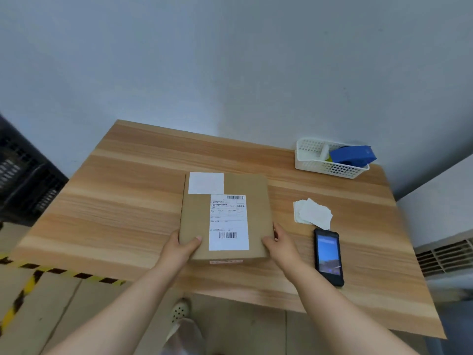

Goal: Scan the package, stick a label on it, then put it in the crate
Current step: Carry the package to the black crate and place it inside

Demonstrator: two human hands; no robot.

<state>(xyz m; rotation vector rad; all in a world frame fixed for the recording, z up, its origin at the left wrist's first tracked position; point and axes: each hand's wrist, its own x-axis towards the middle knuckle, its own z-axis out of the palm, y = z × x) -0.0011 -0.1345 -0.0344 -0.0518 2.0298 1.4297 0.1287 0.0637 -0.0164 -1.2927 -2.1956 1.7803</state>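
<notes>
A flat brown cardboard package [197, 219] lies on the wooden table [115, 201] in front of me. A printed shipping label with barcodes [228, 222] covers its middle, and a blank white label [205, 183] sits at its far left corner. My left hand [180, 248] grips the near left corner, thumb on top. My right hand [277, 243] holds the near right edge. A black handheld scanner [329, 256] lies screen-up to the right of the package, its screen lit. A small pile of white labels [313, 213] lies beyond it. A black slatted crate [23, 175] stands off the table at far left.
A white plastic basket [327, 167] at the table's far right corner holds a blue tape dispenser [353, 155]. The grey wall runs behind the table. Yellow-black hazard tape [64, 272] marks the floor at left. A white vented unit [445, 254] stands at right.
</notes>
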